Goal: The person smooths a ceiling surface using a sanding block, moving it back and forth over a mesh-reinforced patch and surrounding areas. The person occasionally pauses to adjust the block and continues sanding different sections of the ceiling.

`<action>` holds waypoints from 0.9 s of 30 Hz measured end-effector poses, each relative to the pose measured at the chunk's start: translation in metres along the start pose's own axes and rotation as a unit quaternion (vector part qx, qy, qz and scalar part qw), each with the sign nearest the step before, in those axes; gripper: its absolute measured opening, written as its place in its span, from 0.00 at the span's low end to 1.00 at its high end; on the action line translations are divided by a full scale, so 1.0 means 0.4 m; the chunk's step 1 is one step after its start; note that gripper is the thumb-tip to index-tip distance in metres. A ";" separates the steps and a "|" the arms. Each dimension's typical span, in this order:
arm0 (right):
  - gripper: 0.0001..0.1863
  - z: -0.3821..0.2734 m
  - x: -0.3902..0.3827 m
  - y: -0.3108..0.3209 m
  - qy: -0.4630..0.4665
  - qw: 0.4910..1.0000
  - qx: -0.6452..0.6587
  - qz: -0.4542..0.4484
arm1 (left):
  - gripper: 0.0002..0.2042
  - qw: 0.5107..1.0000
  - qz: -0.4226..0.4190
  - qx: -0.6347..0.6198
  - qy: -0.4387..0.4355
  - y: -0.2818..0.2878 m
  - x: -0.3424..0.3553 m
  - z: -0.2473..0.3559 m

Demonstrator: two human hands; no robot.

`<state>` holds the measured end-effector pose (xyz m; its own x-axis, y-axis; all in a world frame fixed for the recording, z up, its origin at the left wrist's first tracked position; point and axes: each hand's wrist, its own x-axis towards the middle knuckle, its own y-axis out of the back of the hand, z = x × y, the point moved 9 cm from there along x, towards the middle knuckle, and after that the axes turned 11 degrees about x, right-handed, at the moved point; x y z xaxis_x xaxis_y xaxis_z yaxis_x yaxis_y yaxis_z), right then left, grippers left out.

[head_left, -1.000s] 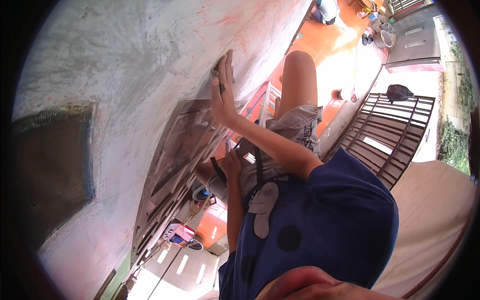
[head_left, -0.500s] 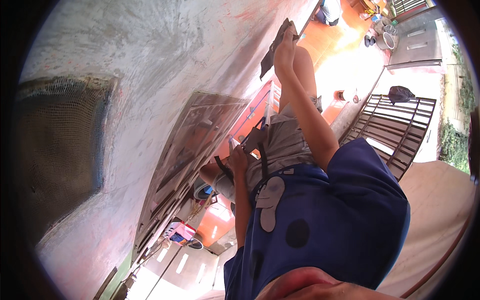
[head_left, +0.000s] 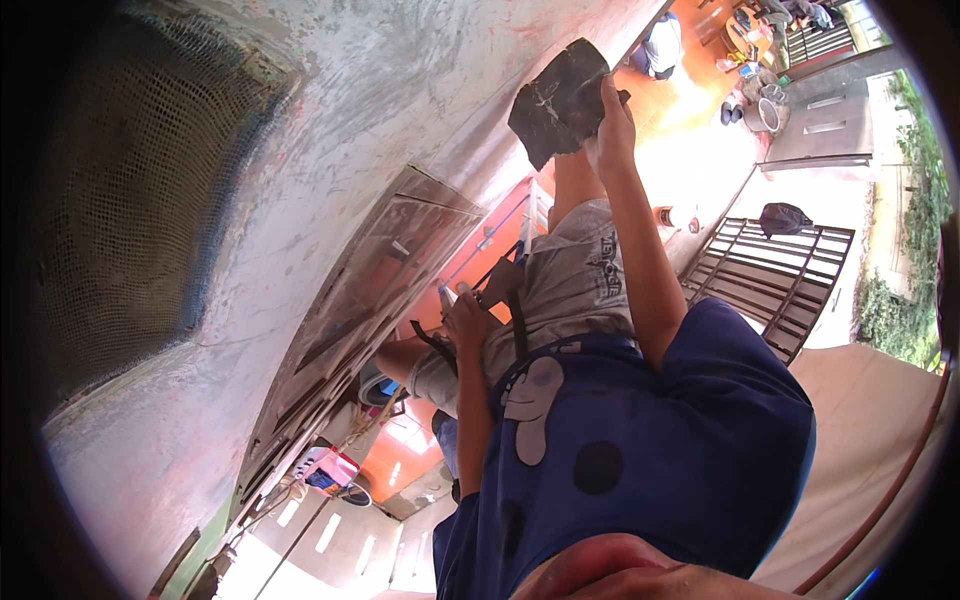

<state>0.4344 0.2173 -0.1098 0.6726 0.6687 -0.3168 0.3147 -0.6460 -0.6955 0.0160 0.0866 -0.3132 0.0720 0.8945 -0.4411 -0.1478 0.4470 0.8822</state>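
Observation:
My right hand (head_left: 613, 130) is raised at the far end of my stretched arm. It grips one edge of a dark grey sheet of sandpaper (head_left: 560, 105), creased with pale lines and ragged along its border. The sheet's broad face shows, beside the patchy grey-white wall (head_left: 400, 90); whether it touches the wall I cannot tell. Lower down, my left hand (head_left: 464, 322) is by my lap with curled fingers, close to a pale narrow edge. What those fingers hold is hidden. Beside it sits a flat grey piece (head_left: 502, 283) with dark straps.
A mesh-covered opening (head_left: 150, 200) is set in the wall at left. A framed glass panel (head_left: 375, 260) juts out near my left arm. Dark metal bars (head_left: 770, 275) and a hanging black bag (head_left: 785, 218) are at right. Another person (head_left: 660, 45) is far off on the orange floor.
The sandpaper has turned from nearly edge-on along the wall to show its broad face. My right hand has shifted slightly right and nearer; my left hand stays by my lap.

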 end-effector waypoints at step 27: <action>0.15 -0.100 0.158 -0.176 0.369 0.879 -0.302 0.009 | 0.23 0.999 -0.017 -0.020 0.024 -0.008 0.017 -0.005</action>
<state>0.4818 0.2903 -0.0552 0.8623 0.3788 0.3361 0.4472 -0.8810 -0.1545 0.0151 0.0914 -0.3195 0.0310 0.8777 -0.4783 -0.1863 0.4752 0.8599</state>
